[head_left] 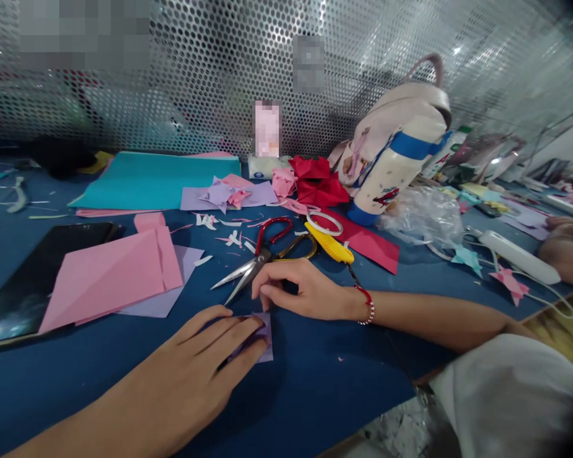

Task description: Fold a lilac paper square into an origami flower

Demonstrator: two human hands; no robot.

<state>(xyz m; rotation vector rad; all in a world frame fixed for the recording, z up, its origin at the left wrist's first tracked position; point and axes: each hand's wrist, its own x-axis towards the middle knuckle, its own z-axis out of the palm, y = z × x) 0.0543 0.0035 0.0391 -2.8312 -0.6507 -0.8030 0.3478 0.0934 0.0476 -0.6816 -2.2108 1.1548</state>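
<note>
My left hand (pixel 210 362) lies flat, fingers stretched out, over a small folded piece of purple paper (pixel 266 351) on the blue table. Most of that paper is hidden under the fingers. Just above its top edge is my right hand (pixel 308 289), with fingers curled in and the tips close to the paper's upper corner. Whether those tips pinch the paper is hidden. Beyond the right fingers lie scissors (pixel 262 257) with red and dark yellow handles, blades apart. A yellow cutter (pixel 332 245) rests beside them.
Pink sheets (pixel 109 273) overlap a black phone (pixel 28 280) at left. Behind are blue-green paper (pixel 162 181), folded purple and pink stars (pixel 219 193) and red paper (pixel 372 238). A bottle (pixel 391 175) leans near a bag (pixel 401 105). Another person's hand (pixel 566 251) shows far right.
</note>
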